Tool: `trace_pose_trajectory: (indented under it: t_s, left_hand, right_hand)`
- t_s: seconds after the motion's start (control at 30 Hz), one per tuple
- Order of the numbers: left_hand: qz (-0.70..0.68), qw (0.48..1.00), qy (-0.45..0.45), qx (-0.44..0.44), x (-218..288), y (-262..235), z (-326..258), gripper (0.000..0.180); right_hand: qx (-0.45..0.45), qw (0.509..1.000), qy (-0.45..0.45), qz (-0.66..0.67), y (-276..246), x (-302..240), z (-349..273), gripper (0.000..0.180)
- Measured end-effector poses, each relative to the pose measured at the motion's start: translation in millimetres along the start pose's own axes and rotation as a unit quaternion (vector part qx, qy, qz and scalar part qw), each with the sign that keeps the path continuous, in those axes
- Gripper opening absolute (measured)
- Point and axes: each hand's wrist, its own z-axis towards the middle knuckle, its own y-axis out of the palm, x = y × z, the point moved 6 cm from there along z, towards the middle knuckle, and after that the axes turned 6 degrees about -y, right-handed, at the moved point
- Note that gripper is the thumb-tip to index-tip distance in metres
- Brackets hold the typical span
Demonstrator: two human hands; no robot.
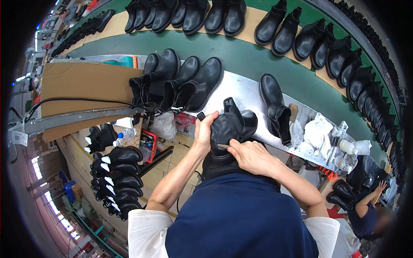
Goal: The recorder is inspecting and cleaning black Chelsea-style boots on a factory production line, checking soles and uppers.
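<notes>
A black ankle boot [226,129] is held in front of my body at the bench's near edge. My left hand [204,132] is closed round its left side, thumb up near a dark tab. My right hand [253,155] pinches a small tan piece [223,146] against the boot's lower part; its kind is mostly hidden by the fingers. A rounded black toe [248,123] shows just right of the shaft; whether it belongs to the same boot I cannot tell. Another boot [274,107] lies on the bench to the right, toe pointing away.
Several black boots [206,79] stand at the bench's left, beside a cardboard sheet [86,86]. A green conveyor [245,56] carries more boots. White cloth [317,131] and plastic bottles [355,147] sit at right. Racked boots [122,182] hang lower left. A co-worker [365,215] is at lower right.
</notes>
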Motion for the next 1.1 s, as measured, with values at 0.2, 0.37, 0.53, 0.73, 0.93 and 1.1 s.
trace_pose_trajectory:
  t_s: [0.2, 0.37, 0.53, 0.73, 0.93, 1.1]
  left_hand:
    - [-0.012, 0.999, -0.009, 0.037, -6, -13, 6, 0.026]
    - [-0.006, 1.0, -0.011, -0.015, -1, -3, 4, 0.023]
    - [0.011, 0.997, 0.079, -0.01, 7, -5, 0, 0.015]
    - [0.038, 0.957, 0.283, -0.053, 52, 23, 0, 0.024]
    - [0.451, 0.774, 0.444, -0.018, 40, 52, 19, 0.024]
    - [0.455, 0.681, 0.573, -0.015, 48, 80, -57, 0.05]
  right_hand:
    - [-0.043, 0.999, 0.014, 0.004, -3, 1, -3, 0.027]
    - [-0.021, 0.999, 0.029, 0.029, 2, 4, -2, 0.026]
    - [-0.023, 0.995, 0.095, 0.028, -20, 3, -20, 0.027]
    - [0.357, 0.903, 0.225, -0.085, -108, 57, -100, 0.031]
    - [0.373, 0.894, 0.242, -0.056, -79, 154, -75, 0.024]
    - [0.382, 0.867, 0.295, 0.126, -78, 192, -109, 0.02]
